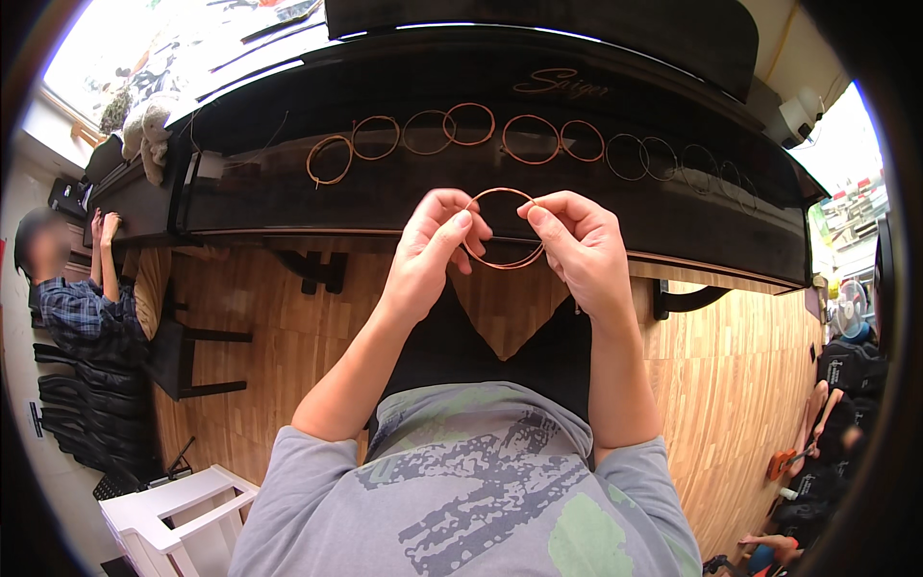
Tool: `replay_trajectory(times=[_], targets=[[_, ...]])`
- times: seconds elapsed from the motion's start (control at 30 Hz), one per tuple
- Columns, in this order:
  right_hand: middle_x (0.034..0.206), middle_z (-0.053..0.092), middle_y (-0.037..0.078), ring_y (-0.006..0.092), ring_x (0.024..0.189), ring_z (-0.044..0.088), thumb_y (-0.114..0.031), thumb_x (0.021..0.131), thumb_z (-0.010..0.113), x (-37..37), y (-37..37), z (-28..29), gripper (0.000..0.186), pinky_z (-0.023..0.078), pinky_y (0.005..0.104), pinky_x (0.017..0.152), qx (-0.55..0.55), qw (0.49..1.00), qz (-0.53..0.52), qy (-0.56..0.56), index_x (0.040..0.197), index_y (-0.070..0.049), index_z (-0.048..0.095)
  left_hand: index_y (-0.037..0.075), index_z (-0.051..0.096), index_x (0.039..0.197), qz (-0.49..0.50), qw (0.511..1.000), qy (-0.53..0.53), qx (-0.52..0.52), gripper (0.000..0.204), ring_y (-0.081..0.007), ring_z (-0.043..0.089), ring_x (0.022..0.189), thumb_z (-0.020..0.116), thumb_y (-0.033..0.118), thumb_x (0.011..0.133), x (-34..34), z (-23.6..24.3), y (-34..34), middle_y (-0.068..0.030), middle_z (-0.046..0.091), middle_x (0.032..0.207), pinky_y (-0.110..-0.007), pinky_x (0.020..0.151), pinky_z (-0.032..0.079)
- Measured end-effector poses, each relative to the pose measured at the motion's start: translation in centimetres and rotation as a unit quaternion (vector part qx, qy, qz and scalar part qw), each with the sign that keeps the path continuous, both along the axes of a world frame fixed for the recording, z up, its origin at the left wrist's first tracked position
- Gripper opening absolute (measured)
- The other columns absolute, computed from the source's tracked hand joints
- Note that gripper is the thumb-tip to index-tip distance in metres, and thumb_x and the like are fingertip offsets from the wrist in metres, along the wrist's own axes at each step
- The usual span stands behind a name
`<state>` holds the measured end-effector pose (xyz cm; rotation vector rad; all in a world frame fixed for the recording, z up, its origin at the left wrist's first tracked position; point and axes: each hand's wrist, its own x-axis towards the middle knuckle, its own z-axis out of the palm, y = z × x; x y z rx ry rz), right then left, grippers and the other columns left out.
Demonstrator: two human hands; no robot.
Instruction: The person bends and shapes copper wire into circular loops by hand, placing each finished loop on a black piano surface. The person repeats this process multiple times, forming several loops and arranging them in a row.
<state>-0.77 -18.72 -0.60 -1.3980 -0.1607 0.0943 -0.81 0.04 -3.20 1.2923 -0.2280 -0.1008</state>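
Between my two hands I hold a copper-coloured coiled wire loop [502,189]. My left hand [435,236] pinches its left side between thumb and fingers. My right hand [569,240] grips the loop's upper right side, thumb against fingertips. Just beyond my hands, several coiled wires lie in a row along the glossy black piano [365,202]: copper-coloured coils [529,118] at the left and middle, thinner silvery coils [627,137] toward the right.
A person [87,308] sits at a dark keyboard instrument on the left, beside a plush toy [154,130]. A white stool [173,510] stands lower left, a black bench [178,361] above it. Wooden floor [702,385] lies below; people with a guitar [781,464] are at the far right.
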Motion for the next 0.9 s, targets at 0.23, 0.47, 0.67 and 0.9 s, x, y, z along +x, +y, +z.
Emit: replay_trajectory(times=[0.23, 0.47, 0.67, 0.9], targets=[[0.058, 0.052, 0.0, 0.0041, 0.044, 0.043, -0.015, 0.095, 0.054, 0.4, 0.2, -0.5, 0.013, 0.035, 0.018, 0.04, 0.144, 0.987, 0.042, 0.049, 0.092, -0.003, 0.057, 0.011, 0.031, 0.13, 0.056, 0.972, -0.199, -0.116, 0.064, -0.0169, 0.061, 0.092, 0.07, 0.0, 0.08, -0.2, -2.8, -1.5, -0.014, 0.058, 0.113, -0.028, 0.08, 0.05], [0.058, 0.054, 0.002, 0.0072, 0.046, 0.051, -0.017, 0.096, 0.053, 0.0, 0.8, -1.2, 0.014, 0.043, 0.0197, 0.043, 0.232, 0.965, 0.078, 0.097, 0.093, -0.004, 0.056, 0.0, 0.061, 0.092, -0.011, 0.974, -0.151, -0.166, 0.005, -0.0184, 0.065, 0.095, 0.061, -0.002, 0.087, -0.1, -2.1, -2.0, -0.011, 0.068, 0.091, -0.03, 0.082, 0.055], [0.076, 0.067, 0.01, 0.0131, 0.062, 0.066, -0.018, 0.096, 0.053, 0.0, -0.6, -0.4, 0.018, 0.053, 0.0222, 0.054, 0.196, 0.969, 0.1, 0.112, 0.102, -0.002, 0.057, -0.001, 0.06, 0.098, 0.117, 0.978, -0.166, -0.048, 0.01, -0.0171, 0.068, 0.082, 0.061, -0.003, 0.088, -0.2, -1.5, -1.6, -0.0128, 0.069, 0.089, -0.026, 0.074, 0.056], [0.094, 0.069, 0.015, 0.0212, 0.077, 0.071, -0.016, 0.096, 0.053, -0.6, -0.3, -0.5, 0.019, 0.058, 0.0272, 0.064, 0.158, 0.975, 0.103, 0.115, 0.107, -0.002, 0.056, -0.003, 0.059, 0.107, 0.153, 0.972, -0.159, 0.081, 0.019, -0.0124, 0.067, 0.081, 0.061, 0.0, 0.088, -0.5, -1.3, -1.7, -0.0113, 0.069, 0.087, -0.023, 0.072, 0.053]])
